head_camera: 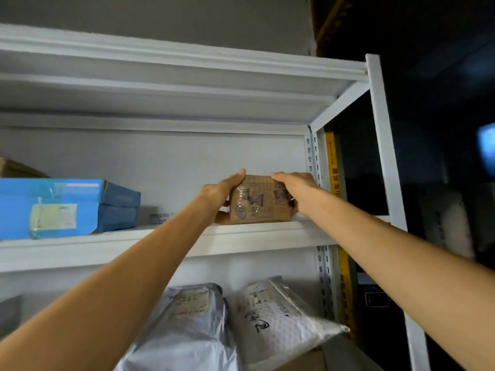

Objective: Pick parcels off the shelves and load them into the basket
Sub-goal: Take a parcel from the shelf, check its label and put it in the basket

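Two-handed lift from the upper shelf (267,231). The brown parcel (261,200) sits at the shelf's front edge, near its right post. Left hand (223,194) and right hand (296,192) clasp opposite sides, fingers curled around it. Best drawn straight forward, level, grip even; basket unseen.

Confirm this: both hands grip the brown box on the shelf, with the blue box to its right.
Wrong side: the head view shows the blue box to the left of the brown box. The left hand and right hand do grip it on the shelf.
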Available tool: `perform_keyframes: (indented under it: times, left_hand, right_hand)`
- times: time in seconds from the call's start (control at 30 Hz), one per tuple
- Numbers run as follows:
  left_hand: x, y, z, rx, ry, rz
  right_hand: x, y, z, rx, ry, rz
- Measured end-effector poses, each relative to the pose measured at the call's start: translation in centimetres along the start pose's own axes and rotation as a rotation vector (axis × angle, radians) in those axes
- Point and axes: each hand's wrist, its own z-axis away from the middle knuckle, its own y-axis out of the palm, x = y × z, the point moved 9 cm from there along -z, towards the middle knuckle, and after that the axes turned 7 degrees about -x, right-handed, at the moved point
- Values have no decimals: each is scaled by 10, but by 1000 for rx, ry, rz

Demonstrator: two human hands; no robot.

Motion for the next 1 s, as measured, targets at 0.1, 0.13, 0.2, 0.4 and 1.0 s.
perform_keyframes:
  times: [0.1, 0.13, 0.2, 0.4, 1.0]
  left_hand:
    - [-8, -2, 1, -21, 53, 19]
    - [-13, -4, 1, -21, 74, 37]
    - [-17, -7, 1, -25, 110, 101]
    - [-8, -13, 3, 6, 147, 129]
    - [-18, -16, 30, 2, 263, 24]
  right_hand:
    - [9, -5, 4, 35, -48, -110]
    - [13, -7, 5, 30, -84, -130]
    - [16, -9, 5, 34, -152, -127]
    - [0, 1, 18, 178, -145, -114]
    - [22, -1, 53, 149, -467, 205]
